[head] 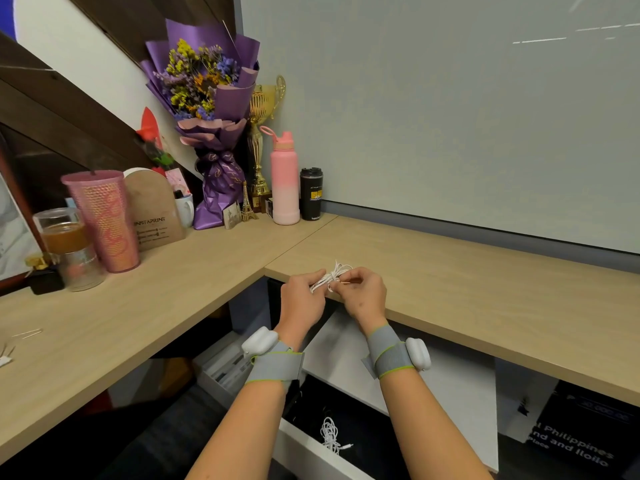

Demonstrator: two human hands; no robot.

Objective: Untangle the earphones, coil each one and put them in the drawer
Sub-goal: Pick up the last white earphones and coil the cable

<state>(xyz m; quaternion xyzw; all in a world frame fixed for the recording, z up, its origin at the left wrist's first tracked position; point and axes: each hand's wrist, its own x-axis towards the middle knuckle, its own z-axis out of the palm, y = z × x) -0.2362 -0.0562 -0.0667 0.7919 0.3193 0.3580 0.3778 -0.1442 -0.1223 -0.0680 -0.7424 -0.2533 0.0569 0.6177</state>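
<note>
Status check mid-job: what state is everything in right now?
Earphones in hand: bundled, held above the desk edge.
Left hand: grips the bundle.
Right hand: pinches the bundle.
Earphones in drawer: loosely coiled, lying inside.
Drawer: open.
Glass: part full of amber liquid.
Pink bottle: upright, capped.
Black tumbler: upright, lid on.

white earphones (330, 277), cord gathered into a short bundle with a turn round the middle, roughly level over the desk (450, 289) edge, pinched between left hand (302, 297) and right hand (364, 295). second set (329, 434), white too, loosely coiled, resting on the dark floor of the open drawer (308, 452), plug end pointing right.
</note>
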